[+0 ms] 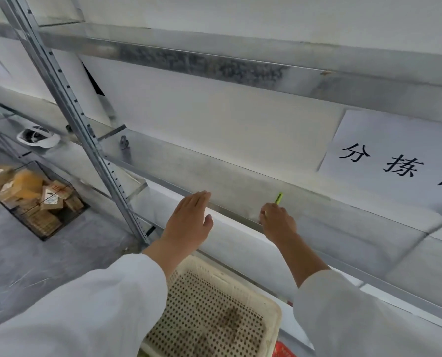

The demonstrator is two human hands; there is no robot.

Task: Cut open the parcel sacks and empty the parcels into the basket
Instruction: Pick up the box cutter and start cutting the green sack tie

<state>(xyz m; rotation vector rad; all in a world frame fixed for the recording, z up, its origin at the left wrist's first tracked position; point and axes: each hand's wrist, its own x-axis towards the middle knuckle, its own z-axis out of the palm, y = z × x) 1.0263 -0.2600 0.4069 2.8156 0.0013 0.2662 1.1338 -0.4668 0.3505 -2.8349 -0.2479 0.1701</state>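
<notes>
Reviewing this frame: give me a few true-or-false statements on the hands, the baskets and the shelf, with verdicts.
1. The right hand holds a slim green object at the shelf edge. True.
2. The left hand grips a parcel sack. False: its fingers are straight and it holds nothing.
3. The cream perforated basket below the hands is full of parcels. False: no parcels show in it.
4. The wire basket on the floor at left holds cardboard parcels. True.
5. A paper sign hangs at right. True.
</notes>
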